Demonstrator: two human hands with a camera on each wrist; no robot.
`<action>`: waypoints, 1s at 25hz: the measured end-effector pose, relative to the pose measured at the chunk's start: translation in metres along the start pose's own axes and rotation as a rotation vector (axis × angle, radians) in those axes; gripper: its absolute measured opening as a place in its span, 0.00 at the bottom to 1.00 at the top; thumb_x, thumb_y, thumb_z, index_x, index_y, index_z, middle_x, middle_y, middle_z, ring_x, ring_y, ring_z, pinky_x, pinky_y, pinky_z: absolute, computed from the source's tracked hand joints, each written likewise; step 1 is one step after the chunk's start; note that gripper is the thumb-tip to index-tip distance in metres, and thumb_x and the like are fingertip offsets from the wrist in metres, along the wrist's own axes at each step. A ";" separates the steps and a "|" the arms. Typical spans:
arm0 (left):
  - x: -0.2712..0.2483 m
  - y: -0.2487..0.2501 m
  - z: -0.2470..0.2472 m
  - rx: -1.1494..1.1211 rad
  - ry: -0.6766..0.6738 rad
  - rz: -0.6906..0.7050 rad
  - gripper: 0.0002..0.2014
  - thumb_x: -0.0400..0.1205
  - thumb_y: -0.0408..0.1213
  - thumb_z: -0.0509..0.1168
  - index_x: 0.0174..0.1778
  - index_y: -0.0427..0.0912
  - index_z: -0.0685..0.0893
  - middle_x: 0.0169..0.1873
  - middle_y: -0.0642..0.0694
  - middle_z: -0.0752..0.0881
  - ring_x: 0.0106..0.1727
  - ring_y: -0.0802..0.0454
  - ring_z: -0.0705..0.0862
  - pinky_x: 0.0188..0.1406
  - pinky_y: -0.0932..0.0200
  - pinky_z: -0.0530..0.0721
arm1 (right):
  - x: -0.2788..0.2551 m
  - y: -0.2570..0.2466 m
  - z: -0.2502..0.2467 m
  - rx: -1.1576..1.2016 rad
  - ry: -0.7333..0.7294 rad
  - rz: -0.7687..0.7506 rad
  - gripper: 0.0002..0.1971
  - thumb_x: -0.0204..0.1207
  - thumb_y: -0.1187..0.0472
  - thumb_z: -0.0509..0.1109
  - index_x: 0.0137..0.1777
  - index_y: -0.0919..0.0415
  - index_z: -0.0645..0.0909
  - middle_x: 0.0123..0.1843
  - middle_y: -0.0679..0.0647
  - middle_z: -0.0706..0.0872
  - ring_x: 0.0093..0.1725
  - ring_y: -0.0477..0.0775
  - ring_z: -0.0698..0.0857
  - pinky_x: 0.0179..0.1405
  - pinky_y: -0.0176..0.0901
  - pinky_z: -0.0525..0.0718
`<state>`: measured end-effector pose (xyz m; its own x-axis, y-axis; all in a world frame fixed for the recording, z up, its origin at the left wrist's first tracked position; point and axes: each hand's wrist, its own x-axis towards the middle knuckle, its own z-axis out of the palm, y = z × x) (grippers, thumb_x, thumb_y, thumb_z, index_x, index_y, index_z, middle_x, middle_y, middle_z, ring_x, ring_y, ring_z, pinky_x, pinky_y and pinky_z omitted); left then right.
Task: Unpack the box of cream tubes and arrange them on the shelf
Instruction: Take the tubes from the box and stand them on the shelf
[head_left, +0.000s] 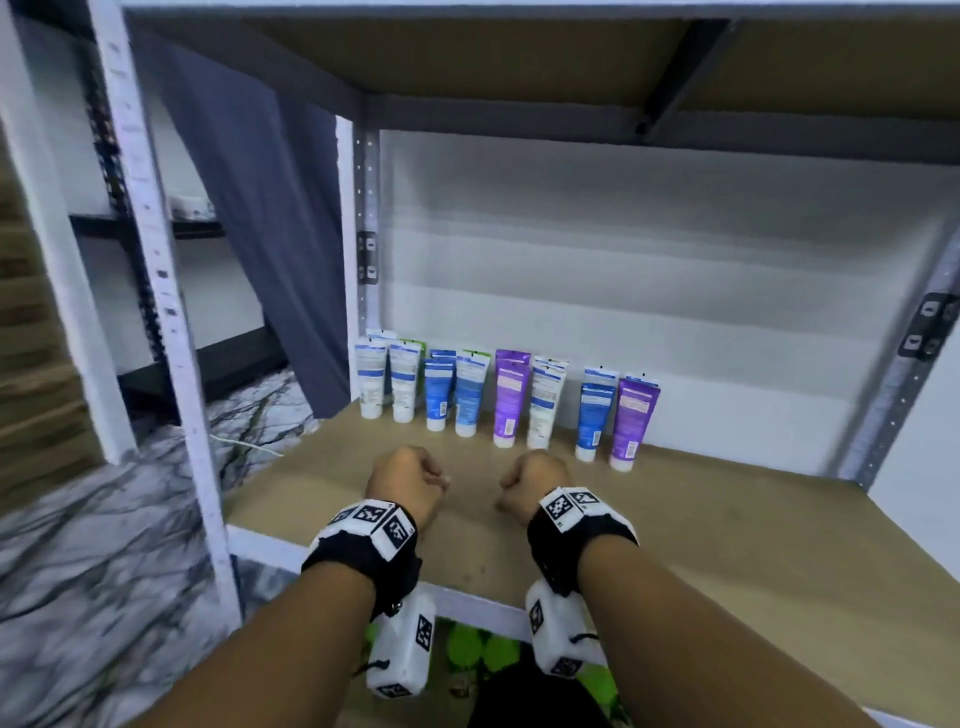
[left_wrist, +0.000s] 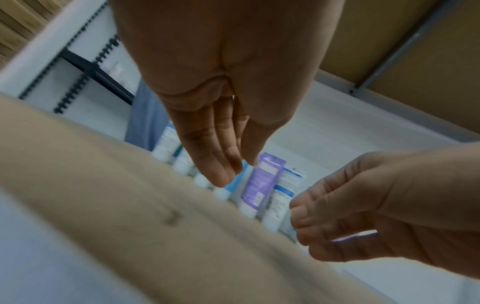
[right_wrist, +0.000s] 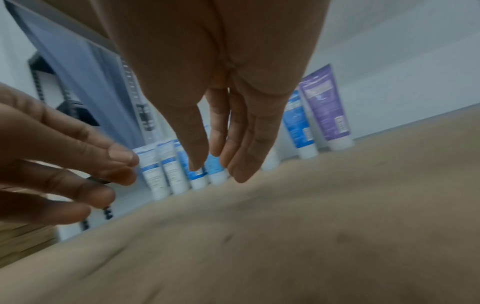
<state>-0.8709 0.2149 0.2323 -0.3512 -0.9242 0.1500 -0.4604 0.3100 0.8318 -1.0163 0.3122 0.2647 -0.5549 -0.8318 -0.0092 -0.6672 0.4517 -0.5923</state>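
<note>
Several cream tubes stand cap-down in a row at the back left of the brown shelf board (head_left: 701, 545): white ones (head_left: 372, 382), blue ones (head_left: 438, 395) and purple ones (head_left: 510, 400), with a purple tube (head_left: 631, 421) at the right end. My left hand (head_left: 410, 486) and right hand (head_left: 530, 483) hover side by side over the board in front of the row, holding nothing. The wrist views show the left hand (left_wrist: 221, 170) and right hand (right_wrist: 223, 162) with relaxed fingers hanging down, and purple tubes (left_wrist: 262, 181) (right_wrist: 327, 107) behind them. No box is plainly visible.
A grey cloth (head_left: 260, 234) hangs left of the tubes by the white upright (head_left: 156, 312). Another shelf board (head_left: 519, 52) sits overhead. Bare board stretches right of the row. Blurred green shapes (head_left: 467, 644) show below the shelf's front edge. Marble floor lies left.
</note>
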 end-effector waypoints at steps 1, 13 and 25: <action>-0.011 -0.016 -0.019 0.004 0.015 -0.036 0.04 0.71 0.35 0.74 0.33 0.42 0.85 0.28 0.46 0.89 0.36 0.44 0.90 0.41 0.49 0.90 | -0.013 -0.017 0.015 0.015 -0.030 -0.025 0.11 0.70 0.59 0.79 0.51 0.60 0.89 0.55 0.54 0.89 0.55 0.52 0.86 0.56 0.35 0.81; -0.142 -0.217 -0.161 0.389 0.080 -0.458 0.05 0.77 0.36 0.73 0.37 0.39 0.89 0.37 0.38 0.88 0.43 0.42 0.87 0.46 0.51 0.88 | -0.103 -0.132 0.243 0.058 -0.428 -0.275 0.07 0.64 0.65 0.80 0.31 0.60 0.84 0.35 0.53 0.87 0.40 0.53 0.87 0.46 0.41 0.86; -0.229 -0.441 -0.147 0.361 0.003 -0.978 0.27 0.71 0.57 0.59 0.43 0.35 0.88 0.47 0.32 0.89 0.53 0.33 0.87 0.47 0.54 0.83 | -0.120 -0.089 0.480 -0.344 -0.913 -0.280 0.03 0.69 0.62 0.76 0.37 0.55 0.85 0.51 0.54 0.91 0.54 0.54 0.89 0.57 0.37 0.84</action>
<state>-0.4674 0.2568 -0.0906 0.3081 -0.8082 -0.5019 -0.7596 -0.5266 0.3817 -0.6517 0.2173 -0.0683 0.1386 -0.7857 -0.6029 -0.9020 0.1512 -0.4044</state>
